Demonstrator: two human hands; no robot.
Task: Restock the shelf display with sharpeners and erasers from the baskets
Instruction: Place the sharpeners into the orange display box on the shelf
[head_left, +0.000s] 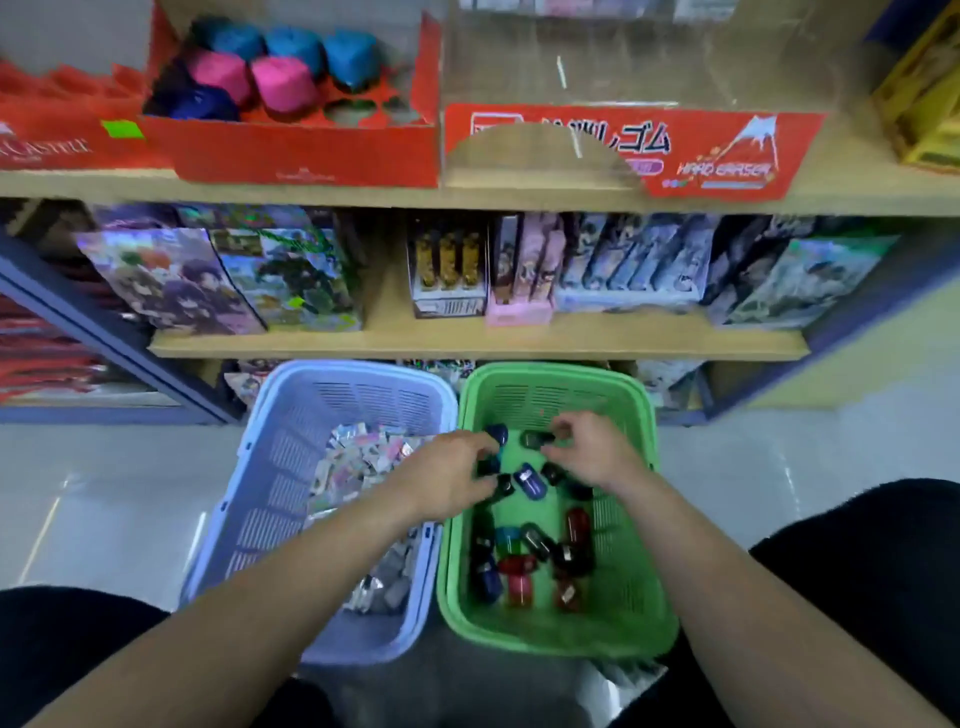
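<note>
Sharpeners (530, 551) in green basket (550, 642) on glossy floor (779, 467) by shelves (467, 345); L hand (447, 480), R hand (592, 452) each gripping some.

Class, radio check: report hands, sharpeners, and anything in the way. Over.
Left hand grips a dark sharpener in the green basket. Right hand pinches a second sharpener. Red shelf tray has open slots. Nothing blocking.

The red front card (623, 150) of the eraser display box (649, 67) carries Japanese characters ending in "ゴム" and, at its lower right, "HARD ERASER". Far left of that box, a red carton (47, 145) shows the partial brand "CASTELL". Other print is illegible.
</note>
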